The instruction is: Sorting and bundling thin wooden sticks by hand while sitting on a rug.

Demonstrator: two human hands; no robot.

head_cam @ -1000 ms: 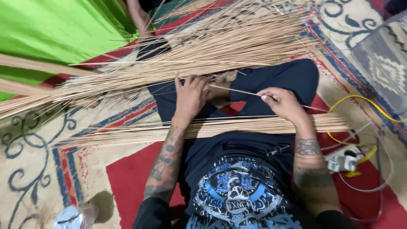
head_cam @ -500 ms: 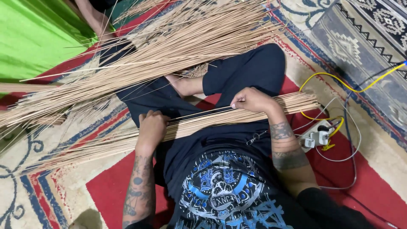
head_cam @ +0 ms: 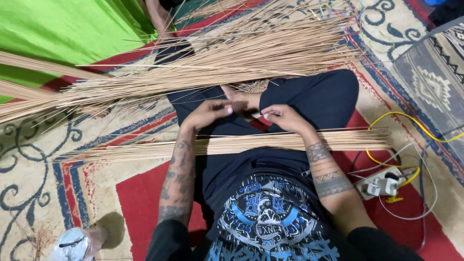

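Pinched fingertips meet over the lap as I look down through the head camera: my left hand (head_cam: 209, 112) and right hand (head_cam: 285, 117) are drawn close together, each curled narrow, thumb against forefinger. What they pinch I cannot tell for certain; it looks like a single thin stick, but the strand between them is too fine to make out against the dark trousers (head_cam: 309, 96).

Nearest to both hands is the small bundle of sticks (head_cam: 251, 143), lying across my thighs just below the wrists. Its long axis runs left to right across the view, almost square to both forearms, which pass over it; the ends reach well past either knee. Both hands sit just above its middle, neither clearly nearer.

Beyond the hands, farther from my body, the large heap of sticks (head_cam: 217, 72) fans across the patterned carpet (head_cam: 58, 159), running from lower left to upper right with loose ends splayed. A green cloth (head_cam: 63, 34) lies at upper left. At right, a white power adapter (head_cam: 379, 186) sits on the carpet among yellow and grey cables (head_cam: 415, 125), well apart from the hands.
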